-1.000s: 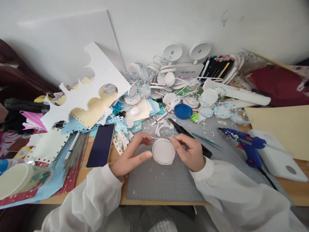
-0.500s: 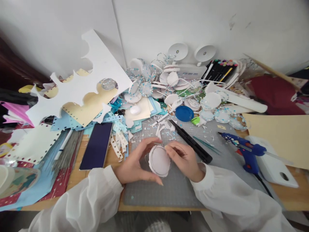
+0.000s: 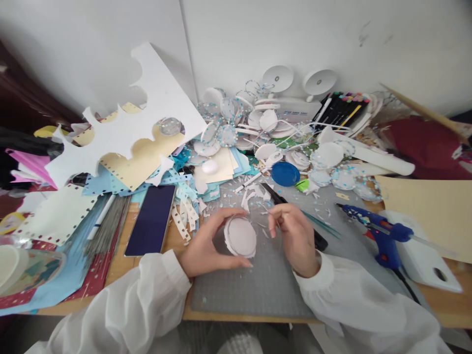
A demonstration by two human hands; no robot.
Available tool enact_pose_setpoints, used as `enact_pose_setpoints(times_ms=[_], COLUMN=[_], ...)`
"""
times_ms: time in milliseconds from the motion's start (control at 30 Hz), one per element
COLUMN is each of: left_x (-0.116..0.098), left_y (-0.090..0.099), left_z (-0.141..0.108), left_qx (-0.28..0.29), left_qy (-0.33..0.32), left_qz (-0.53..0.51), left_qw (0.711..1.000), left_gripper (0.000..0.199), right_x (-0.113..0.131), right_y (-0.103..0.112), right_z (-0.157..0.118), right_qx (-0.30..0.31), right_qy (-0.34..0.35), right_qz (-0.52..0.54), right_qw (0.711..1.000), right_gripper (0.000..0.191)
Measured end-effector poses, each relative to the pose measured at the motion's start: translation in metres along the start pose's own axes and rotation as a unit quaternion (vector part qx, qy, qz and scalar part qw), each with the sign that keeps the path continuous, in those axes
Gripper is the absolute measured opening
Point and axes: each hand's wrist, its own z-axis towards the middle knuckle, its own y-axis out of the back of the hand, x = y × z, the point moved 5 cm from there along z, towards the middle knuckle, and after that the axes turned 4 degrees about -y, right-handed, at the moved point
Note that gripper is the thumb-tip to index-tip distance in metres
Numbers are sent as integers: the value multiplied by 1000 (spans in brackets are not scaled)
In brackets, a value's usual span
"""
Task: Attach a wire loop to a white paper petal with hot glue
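Note:
My left hand (image 3: 210, 246) curls around a round white disc (image 3: 241, 237), thumb at its lower edge and fingers along its upper rim. A thin wire ring runs around the disc's edge. To the right and apart from the disc, my right hand (image 3: 295, 233) is closed in a pinch on what looks like a thin wire (image 3: 264, 209), its tip pointing up and left. Below both hands lies a grey cutting mat (image 3: 254, 295). A black utility knife (image 3: 320, 241) rests partly behind my right hand, beside teal tweezers (image 3: 324, 225).
A blue glue gun (image 3: 383, 236) lies at right on a white board. At left are a phone (image 3: 151, 221) and a bundle of thin wires (image 3: 110, 236). Behind the mat stand a blue lid (image 3: 285, 174), paper scraps and several beaded white discs (image 3: 328, 152).
My right hand has drawn away from the disc to the right, fingers still pinched. My left hand keeps hold of the disc, which now sits slightly higher. The view has shifted a little.

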Motion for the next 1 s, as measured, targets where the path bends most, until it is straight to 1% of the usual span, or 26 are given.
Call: enact_pose_setpoints(times_ms=[33,100,233,333,433,533,700,900,1000], left_x=[1,2,1,0,-1,0,1,1,0], left_y=[1,2,1,-1,-3,-5,-6,-9,-9], left_z=[0,1,2,2,2,1,-1,-2,-3], left_qx=[-10,-19,-5,14,24,29,33,48,42], left_qy=[9,20,7,-8,-24,-29,-24,-11,-20], left_qz=[4,0,-39,-67,-91,-104,-105,-95,-90], left_qw=[1000,1000,999,998,995,994,994,994,995], left_gripper=[81,81,81,79,76,76,72,73,72], right_x=[0,1,5,10,15,15,13,20,21], right_y=[1,0,-4,-6,-8,-11,-11,-12,-13], right_z=[0,0,-3,-2,0,0,-4,-4,-6], right_qx=[-6,0,23,36,61,81,80,71,67], right_qy=[0,-1,13,35,62,69,75,130,141], right_qz=[8,-13,-78,-98,-115,-126,-143,-184,-198], right_qw=[1000,1000,997,994,990,986,984,972,968], right_gripper=[20,12,17,16,16,18,19,25,26])
